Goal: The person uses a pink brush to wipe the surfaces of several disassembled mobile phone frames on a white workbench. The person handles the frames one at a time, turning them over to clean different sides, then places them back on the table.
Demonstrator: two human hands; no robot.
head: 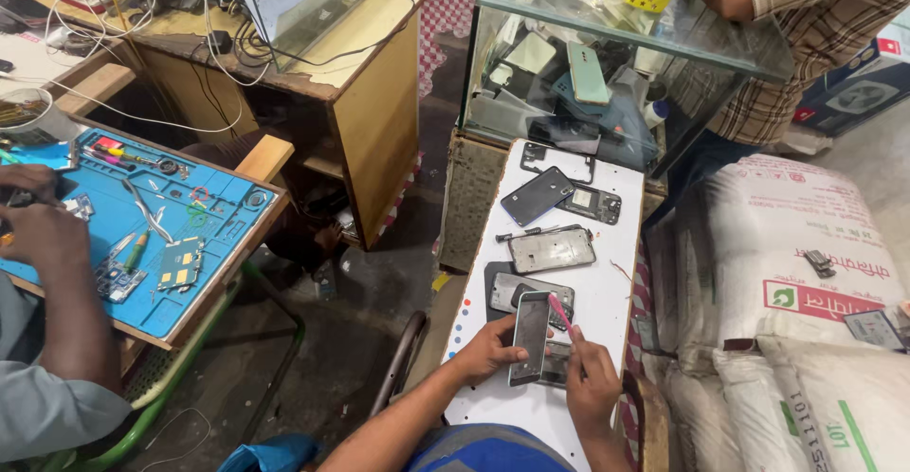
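Observation:
My left hand (488, 347) grips a grey phone screen panel (529, 336) by its left edge, held tilted above a white board (616, 273). My right hand (590, 380) pinches a thin pink pry tool (559, 312) whose tip rests against the panel's right edge. A phone body (557, 364) lies under the panel. Further up the board lie an opened phone frame (552, 249), a dark phone back (536, 195) and a black frame part (591, 204).
A co-worker's hands (38, 235) work at a blue repair mat (180, 235) with tools at left. A glass display case (607, 64) with phones stands ahead, another person leaning on it. White sacks (806, 273) pile at right. A wooden desk (370, 102) holds cables.

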